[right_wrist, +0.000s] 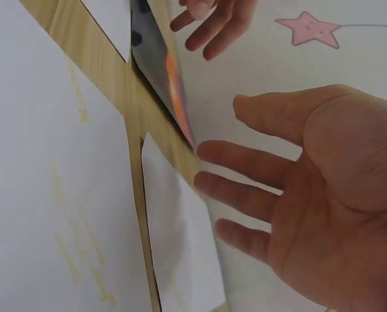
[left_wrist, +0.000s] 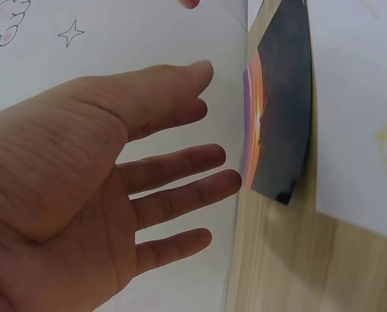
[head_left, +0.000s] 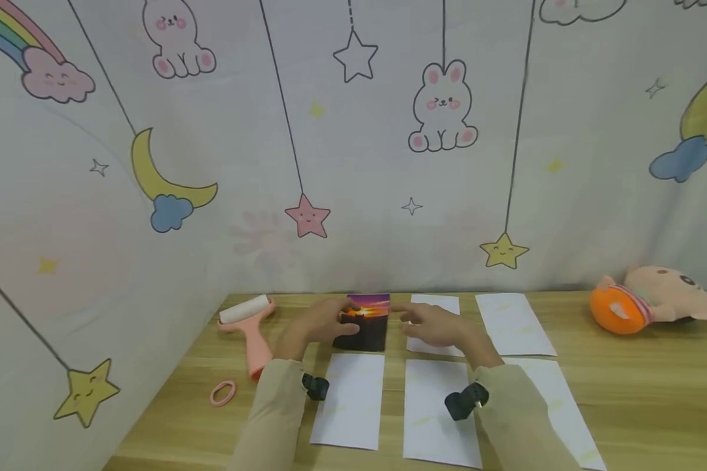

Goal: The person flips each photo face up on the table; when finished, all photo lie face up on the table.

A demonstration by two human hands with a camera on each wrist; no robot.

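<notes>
A sunset photo print (head_left: 362,333), dark below with orange and purple above, lies at the back of the wooden table. Over its left side hovers my left hand (head_left: 330,318), fingers spread and holding nothing; the left wrist view shows the bare palm and the print (left_wrist: 281,110) beyond the fingertips. My right hand (head_left: 433,324) is above a white sheet (head_left: 436,302) just right of the print. Its palm and loosely extended fingers (right_wrist: 245,195) are bare in the right wrist view, with the print's edge a little way off.
More white sheets (head_left: 350,399) with faint yellow marks lie in rows nearer and to the right. At left are a pink-handled lint roller (head_left: 253,333) and a pink ring (head_left: 222,393). A plush toy (head_left: 654,301) lies at the back right against the patterned curtain (head_left: 377,170).
</notes>
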